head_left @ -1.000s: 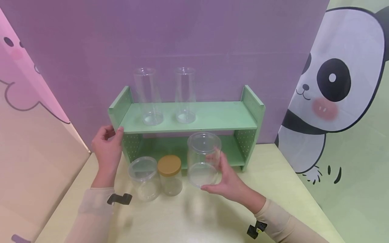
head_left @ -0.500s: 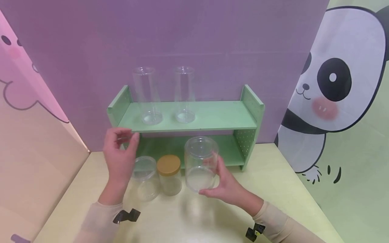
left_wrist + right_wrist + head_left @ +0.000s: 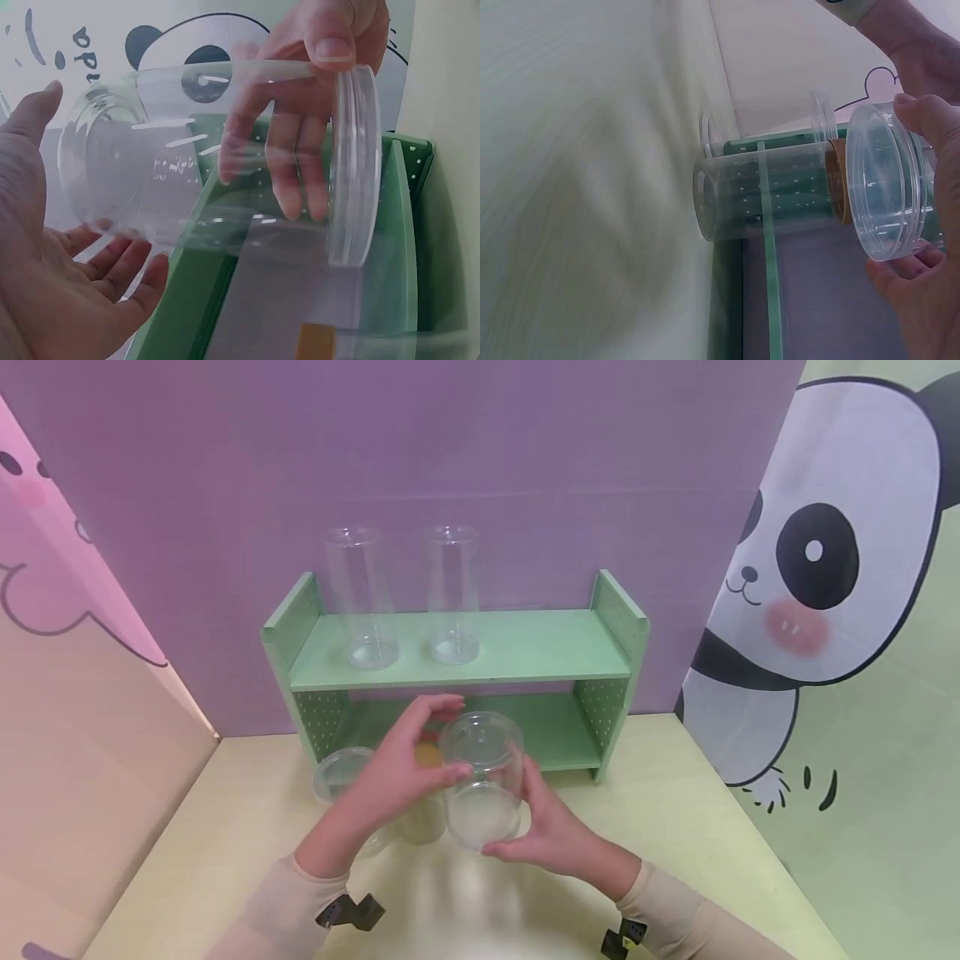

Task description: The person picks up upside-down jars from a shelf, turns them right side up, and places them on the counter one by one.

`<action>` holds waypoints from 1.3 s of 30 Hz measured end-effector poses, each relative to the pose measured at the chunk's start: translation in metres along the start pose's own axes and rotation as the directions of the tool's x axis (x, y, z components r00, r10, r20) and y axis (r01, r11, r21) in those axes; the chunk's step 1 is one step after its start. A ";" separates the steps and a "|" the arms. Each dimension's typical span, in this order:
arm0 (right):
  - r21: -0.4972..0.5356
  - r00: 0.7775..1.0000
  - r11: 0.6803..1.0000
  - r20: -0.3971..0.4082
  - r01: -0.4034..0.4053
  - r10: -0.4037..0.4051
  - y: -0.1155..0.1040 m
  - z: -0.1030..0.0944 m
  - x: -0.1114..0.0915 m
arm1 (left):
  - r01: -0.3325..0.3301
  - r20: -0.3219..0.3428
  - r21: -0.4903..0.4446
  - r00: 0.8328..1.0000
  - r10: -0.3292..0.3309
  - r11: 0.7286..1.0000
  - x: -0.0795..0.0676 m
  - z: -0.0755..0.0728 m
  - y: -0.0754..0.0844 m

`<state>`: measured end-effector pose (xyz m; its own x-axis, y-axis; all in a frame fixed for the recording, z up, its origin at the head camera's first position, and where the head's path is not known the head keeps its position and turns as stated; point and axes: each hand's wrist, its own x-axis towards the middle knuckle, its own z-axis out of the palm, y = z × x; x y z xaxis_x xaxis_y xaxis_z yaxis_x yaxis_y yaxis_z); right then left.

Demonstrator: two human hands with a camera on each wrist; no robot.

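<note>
Your right grip (image 3: pixel 551 827) holds a clear jar (image 3: pixel 482 787), thumb and fingers around its right side and lower end. The jar is in the air, above the surface (image 3: pixel 697 827) and on the near side of a green shelf (image 3: pixel 543 643).

Your left grip (image 3: pixel 393 781) is wide, thumb and fingers apart, just left of the jar and nearer its upper end; whether it touches is hard to tell. So the jar lies directly right of your left grip, between both, with your right the nearer. Its long axis stands about upright, the thick ringed end down, so your left meets it side-on.

Left of the jar, partly behind your left arm, stand an orange-lidded jar (image 3: pixel 422 827) and a short jar (image 3: pixel 333 775). Two tall jars (image 3: pixel 453 649) stand on the upper tier.
</note>
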<state>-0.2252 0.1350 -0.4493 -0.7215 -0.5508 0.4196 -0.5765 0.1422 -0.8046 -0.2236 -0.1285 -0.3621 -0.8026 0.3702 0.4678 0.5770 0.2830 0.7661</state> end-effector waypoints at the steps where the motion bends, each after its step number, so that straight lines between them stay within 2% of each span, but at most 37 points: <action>1: 0.001 1.000 1.000 0.007 -0.002 0.002 0.000 0.000 0.000 | 0.006 0.010 0.008 1.000 -0.006 1.000 0.000 0.002 0.000; 6: -0.004 1.000 1.000 0.024 -0.001 0.001 0.002 0.003 0.000 | 0.012 0.050 0.039 0.999 -0.014 0.999 0.002 0.007 0.001; 12: -0.010 0.999 1.000 0.033 -0.003 0.003 0.003 0.004 0.000 | -0.017 0.043 0.078 0.999 0.014 0.997 0.002 0.007 0.002; 18: -0.008 0.999 1.000 0.030 -0.027 0.028 0.002 -0.002 0.000 | -0.041 0.016 0.008 0.999 0.041 0.999 -0.001 0.000 0.000; 22: 0.051 0.999 0.998 0.035 -0.039 0.037 0.002 -0.009 -0.001 | -0.026 -0.006 -0.033 1.000 0.026 0.999 -0.006 -0.008 -0.003; 26: 0.131 0.999 0.991 0.046 0.014 -0.020 0.003 -0.018 0.000 | 0.000 -0.017 -0.034 1.000 0.000 0.999 -0.012 -0.017 -0.007; 31: 0.170 0.994 0.980 0.024 0.105 -0.110 0.001 -0.029 0.003 | 0.034 0.000 -0.020 0.999 -0.034 0.999 -0.021 -0.023 -0.013; 39: 0.253 0.988 0.956 0.011 0.148 -0.155 -0.003 -0.047 0.009 | 0.008 0.044 -0.072 0.999 -0.004 0.997 -0.034 -0.024 -0.029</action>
<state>-0.2477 0.1683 -0.4233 -0.6187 -0.5755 0.5348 -0.5609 -0.1530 -0.8136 -0.2163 -0.1703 -0.3902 -0.7977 0.4078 0.4443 0.5585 0.2216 0.7993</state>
